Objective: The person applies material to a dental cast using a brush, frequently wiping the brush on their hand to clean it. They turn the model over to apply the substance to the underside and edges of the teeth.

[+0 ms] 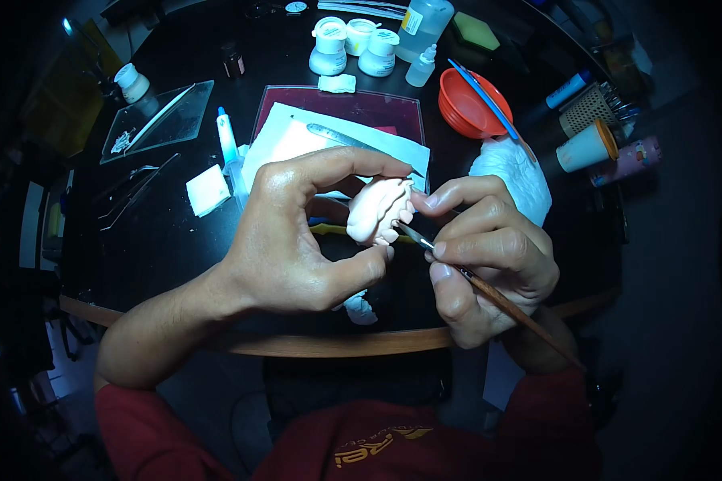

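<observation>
Pinched between the thumb and fingers of my left hand is a pale plaster dental model, held up above the near part of the table. Its row of teeth faces right. My right hand grips a fine brush with a brown wooden handle and a shiny metal ferrule. The dark tip of the brush meets the teeth at the model's lower right, or is very close to them. One finger of my right hand reaches the model's right edge. Below my left thumb, a whitish piece lies near the table edge.
A white sheet with a metal spatula lies behind my hands. Red bowls, crumpled white tissue and a cup stand right. White jars are at the back. A glass slab and tweezers lie left.
</observation>
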Available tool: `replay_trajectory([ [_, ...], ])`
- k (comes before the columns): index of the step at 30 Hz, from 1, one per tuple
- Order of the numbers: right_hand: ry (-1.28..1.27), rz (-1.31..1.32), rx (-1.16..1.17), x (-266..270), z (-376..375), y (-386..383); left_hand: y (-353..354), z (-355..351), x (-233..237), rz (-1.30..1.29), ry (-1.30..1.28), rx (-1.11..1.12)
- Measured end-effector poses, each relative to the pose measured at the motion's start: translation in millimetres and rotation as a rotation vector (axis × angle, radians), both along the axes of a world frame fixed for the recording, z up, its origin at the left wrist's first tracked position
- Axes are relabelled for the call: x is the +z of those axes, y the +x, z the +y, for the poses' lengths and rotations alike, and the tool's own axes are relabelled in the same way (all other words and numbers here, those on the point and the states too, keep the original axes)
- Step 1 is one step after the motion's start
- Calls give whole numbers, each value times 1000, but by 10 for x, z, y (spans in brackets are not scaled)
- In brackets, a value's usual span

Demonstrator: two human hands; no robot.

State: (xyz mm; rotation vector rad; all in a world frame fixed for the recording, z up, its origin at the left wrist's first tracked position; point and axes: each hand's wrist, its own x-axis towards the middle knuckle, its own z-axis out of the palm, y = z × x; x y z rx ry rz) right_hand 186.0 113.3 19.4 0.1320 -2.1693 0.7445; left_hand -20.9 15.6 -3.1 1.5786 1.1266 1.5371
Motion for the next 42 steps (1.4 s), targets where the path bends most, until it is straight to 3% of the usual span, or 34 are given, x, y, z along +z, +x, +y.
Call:
replay_trajectory([
  [42, -11, -5, -16, 23, -19, -9, -5, -4, 2, -1, -16, -3],
])
